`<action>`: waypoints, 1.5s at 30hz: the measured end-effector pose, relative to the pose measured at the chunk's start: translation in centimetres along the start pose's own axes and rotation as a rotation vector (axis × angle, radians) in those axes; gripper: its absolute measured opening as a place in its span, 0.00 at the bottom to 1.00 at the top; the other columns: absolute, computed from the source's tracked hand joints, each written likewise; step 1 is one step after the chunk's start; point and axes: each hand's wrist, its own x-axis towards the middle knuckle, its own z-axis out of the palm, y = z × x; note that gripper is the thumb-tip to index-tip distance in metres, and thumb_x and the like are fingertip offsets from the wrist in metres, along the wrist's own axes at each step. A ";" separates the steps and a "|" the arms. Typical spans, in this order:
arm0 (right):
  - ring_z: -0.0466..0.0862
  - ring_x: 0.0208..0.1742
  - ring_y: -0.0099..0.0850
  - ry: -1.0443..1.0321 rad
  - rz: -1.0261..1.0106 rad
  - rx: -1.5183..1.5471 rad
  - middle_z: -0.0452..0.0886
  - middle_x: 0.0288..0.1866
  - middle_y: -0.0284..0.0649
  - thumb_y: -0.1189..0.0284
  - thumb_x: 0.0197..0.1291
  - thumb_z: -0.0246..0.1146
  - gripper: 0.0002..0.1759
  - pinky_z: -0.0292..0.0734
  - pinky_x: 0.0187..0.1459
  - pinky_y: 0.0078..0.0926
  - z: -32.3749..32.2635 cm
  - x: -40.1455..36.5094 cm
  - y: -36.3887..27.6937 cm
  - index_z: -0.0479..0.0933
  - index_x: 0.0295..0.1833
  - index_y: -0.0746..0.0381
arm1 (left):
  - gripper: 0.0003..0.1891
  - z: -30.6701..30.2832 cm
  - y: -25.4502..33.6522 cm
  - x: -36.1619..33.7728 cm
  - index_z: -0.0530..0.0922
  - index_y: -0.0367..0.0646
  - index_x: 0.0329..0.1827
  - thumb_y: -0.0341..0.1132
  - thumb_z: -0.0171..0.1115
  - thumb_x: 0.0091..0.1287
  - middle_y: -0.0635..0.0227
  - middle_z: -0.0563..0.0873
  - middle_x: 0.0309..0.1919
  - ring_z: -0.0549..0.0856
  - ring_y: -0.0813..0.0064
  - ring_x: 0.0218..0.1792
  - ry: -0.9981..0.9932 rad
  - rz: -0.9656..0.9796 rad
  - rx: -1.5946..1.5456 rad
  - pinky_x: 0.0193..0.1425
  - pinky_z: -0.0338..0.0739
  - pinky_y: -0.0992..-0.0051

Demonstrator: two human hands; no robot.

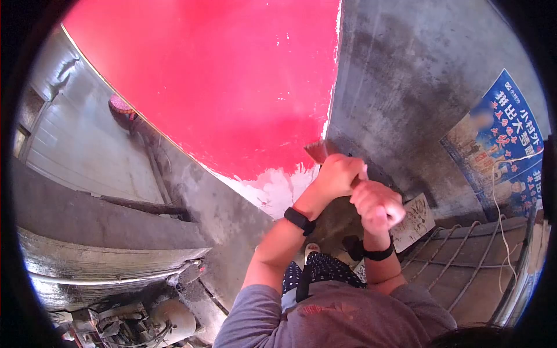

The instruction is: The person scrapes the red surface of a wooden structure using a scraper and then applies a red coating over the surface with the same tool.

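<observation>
A paintbrush (317, 151) with reddish-brown bristles points up and left from my hands, close to the lower right of the red painted surface (232, 81). My left hand (339, 176) is closed around it just behind the bristles. Below and to the right, my right hand (377, 204) is closed at the handle end, touching or nearly touching my left; the fingers hide most of the handle. At the bottom of the red area, a ragged whitish patch (275, 188) shows through, with red streaks along its upper edge.
A grey wall (418, 81) adjoins the red surface, and a blue poster (502, 142) hangs there. Metal bars (458, 249) and a loose white cable (494, 191) are at my right. Lower left are a pale pipe (110, 280) and cluttered machinery (168, 322). A pale board (413, 223) leans behind my right hand.
</observation>
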 end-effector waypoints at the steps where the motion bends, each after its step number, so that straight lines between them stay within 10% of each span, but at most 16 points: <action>1: 0.71 0.14 0.30 -0.004 0.060 0.002 0.69 0.13 0.34 0.72 0.62 0.53 0.20 0.75 0.23 0.32 -0.5 -1.3 1.8 0.61 0.17 0.62 | 0.11 0.7 -1.1 -1.2 0.68 0.44 0.18 0.30 0.63 0.52 0.62 0.73 0.14 0.76 0.57 0.17 -0.003 -0.104 -0.014 0.20 0.67 0.64; 25: 0.72 0.16 0.31 -0.300 -0.046 0.015 0.71 0.17 0.35 0.81 0.50 0.52 0.10 0.78 0.26 0.34 0.2 0.3 -2.9 0.61 0.19 0.63 | 0.14 -1.9 1.8 1.2 0.63 0.47 0.18 0.24 0.62 0.47 0.71 0.67 0.12 0.71 0.66 0.13 0.061 0.194 -0.006 0.17 0.61 0.68; 34: 0.73 0.17 0.32 -0.122 0.236 -0.040 0.71 0.16 0.37 0.83 0.52 0.51 0.14 0.75 0.25 0.32 -0.8 -3.1 3.0 0.63 0.16 0.64 | 0.13 1.6 -2.7 -4.4 0.67 0.42 0.17 0.31 0.62 0.54 0.60 0.73 0.14 0.74 0.56 0.18 -0.012 -0.202 -0.115 0.22 0.65 0.63; 45: 0.75 0.19 0.34 -0.307 0.083 -0.142 0.71 0.17 0.34 0.81 0.48 0.52 0.09 0.78 0.31 0.36 -0.6 -2.7 -1.5 0.65 0.18 0.63 | 0.09 0.2 -1.2 -2.8 0.69 0.50 0.20 0.32 0.64 0.46 0.74 0.76 0.16 0.78 0.68 0.20 -0.118 0.059 -0.127 0.24 0.68 0.67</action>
